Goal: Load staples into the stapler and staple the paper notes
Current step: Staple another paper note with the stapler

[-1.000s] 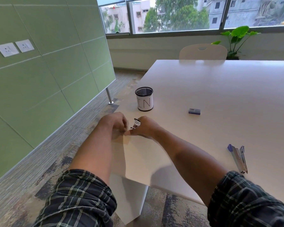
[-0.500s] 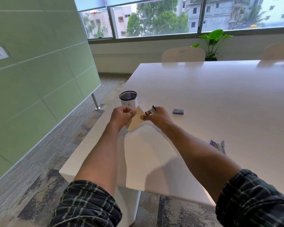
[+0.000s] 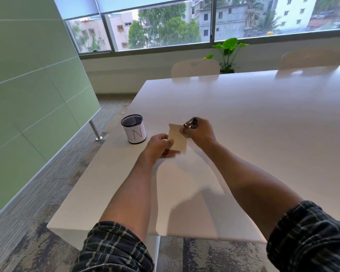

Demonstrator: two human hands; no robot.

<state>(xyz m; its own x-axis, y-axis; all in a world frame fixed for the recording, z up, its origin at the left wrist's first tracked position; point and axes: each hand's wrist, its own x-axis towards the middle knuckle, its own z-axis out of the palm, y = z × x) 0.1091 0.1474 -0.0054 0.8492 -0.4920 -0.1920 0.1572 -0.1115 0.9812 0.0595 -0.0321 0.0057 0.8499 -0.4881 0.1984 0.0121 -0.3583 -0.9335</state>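
Two hands are raised above the white bench, well in front of the person. The paper notes are pinched at their lower left part by the left hand, thumb on the near face and fingers behind. The small metal stapler is gripped in the right hand, fingers curled round it, its nose brought to the upper right edge of the notes.

The notes are judged to be very light and limp: they are likely to bend or flutter if held far from the spot being stapled, so a hold near the edge, just beside the stapler's mouth, is judged best, with the sheets kept squared. The stapler is judged small, stiff and fairly smooth; a firm squeeze between thumb and fingers along its body is called for, and it could slip or twist if taken only by the tip.

Much is hidden. Most of the stapler is covered by the right hand, so it cannot be told whether its mouth is already over the paper or whether staples are loaded. How many sheets make up the notes cannot be made out. The far face of the notes is not shown. A mesh cup marked with letters stands on the bench near the left hand; its contents cannot be seen.
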